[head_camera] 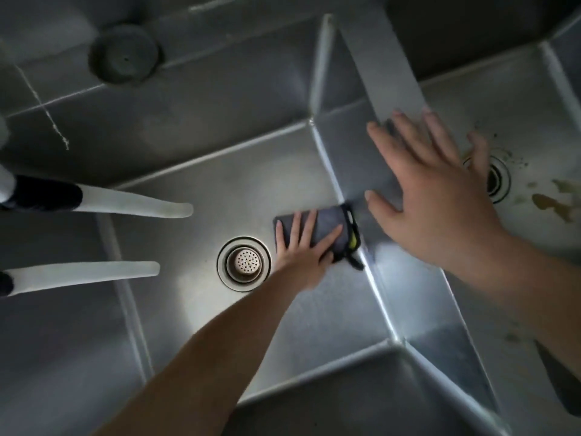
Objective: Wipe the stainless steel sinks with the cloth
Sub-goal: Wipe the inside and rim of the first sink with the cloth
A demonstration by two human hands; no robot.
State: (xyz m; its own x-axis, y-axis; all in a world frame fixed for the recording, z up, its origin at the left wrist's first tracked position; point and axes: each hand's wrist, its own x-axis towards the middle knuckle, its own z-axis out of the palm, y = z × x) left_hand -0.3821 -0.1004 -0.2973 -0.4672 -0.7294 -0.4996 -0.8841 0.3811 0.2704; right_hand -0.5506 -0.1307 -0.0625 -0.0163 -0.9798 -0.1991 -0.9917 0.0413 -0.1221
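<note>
- Head view: the left hand (301, 247) is pressed flat, fingers straight, on the cloth (317, 237), which lies on the floor of the left sink (195, 190).
- The cloth is seen between the drain (243, 263) and the divider (386, 171), its right edge touching the foot of the divider wall.
- The right hand (437, 190) is laid open on top of the divider, nothing grasped.
- The cloth is folded into a rectangle; its long axis runs left to right across the basin, and its black-trimmed end, with a loop, points at the divider.
- Progress is judged as partial: the left sink looks free of marks, though how much of it has been wiped cannot be told.
- The right sink (534, 127) is judged not yet done: brown stains (550, 202) are seen beside its drain.
- Two white spouts (135, 206) hang over the left sink.
</note>
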